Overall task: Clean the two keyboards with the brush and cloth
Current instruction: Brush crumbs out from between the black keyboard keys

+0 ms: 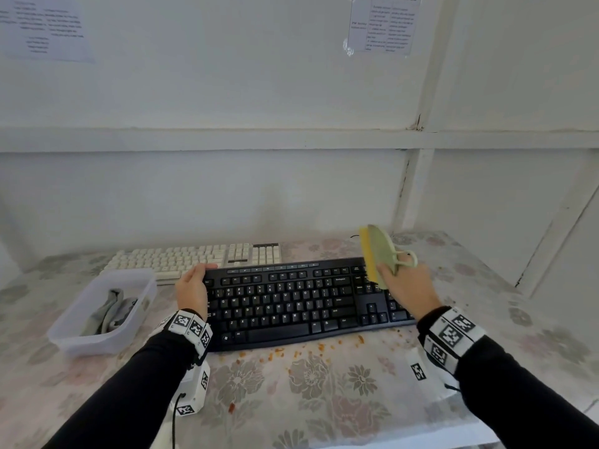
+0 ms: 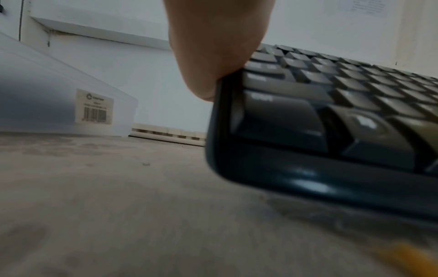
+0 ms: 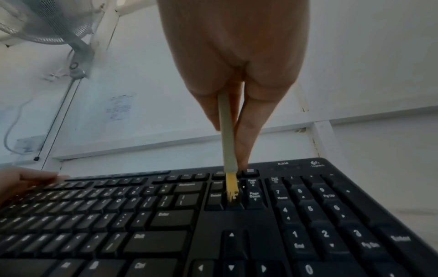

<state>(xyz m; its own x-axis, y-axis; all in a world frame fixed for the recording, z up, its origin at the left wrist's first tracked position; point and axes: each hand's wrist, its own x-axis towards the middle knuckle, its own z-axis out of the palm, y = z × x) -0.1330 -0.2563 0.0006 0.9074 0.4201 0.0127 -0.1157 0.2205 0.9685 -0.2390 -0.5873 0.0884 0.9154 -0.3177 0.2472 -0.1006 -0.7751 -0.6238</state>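
While the right hand (image 1: 400,286) grips the brush (image 1: 377,254) with its fingers (image 3: 249,120) curled around the pale green handle, the yellow bristles are down on the black Logitech K200 keyboard (image 1: 291,303), right in the key cluster between the main keys and the number pad. From the right wrist view you can see the bristle tips sitting in among the Delete and Page Down keys. The brush stands pretty much on edge, bristles facing left.

The left hand (image 1: 193,288) is holding the left end of the black keyboard, thumb on the far left corner and fingers (image 2: 213,56) wrapped against the left edge. The left wrist view looks like that end of the keyboard is tipped up a bit off the tabletop (image 1: 324,384), but it's blurry so I can't say for sure.

The white keyboard (image 1: 194,257) sits just behind the black one, toward the far left, partly hidden by it. Left of both is a clear plastic tub (image 1: 136,319) with a gray cloth (image 1: 110,312) bunched up inside.

The tabletop has a flowery cover, and there's a scatter of orange crumbs (image 1: 291,350) along the near edge of the black keyboard. Printed sheets (image 1: 384,24) are stuck on the white wall behind, and a wall fan (image 3: 47,22) shows up in the right wrist view.
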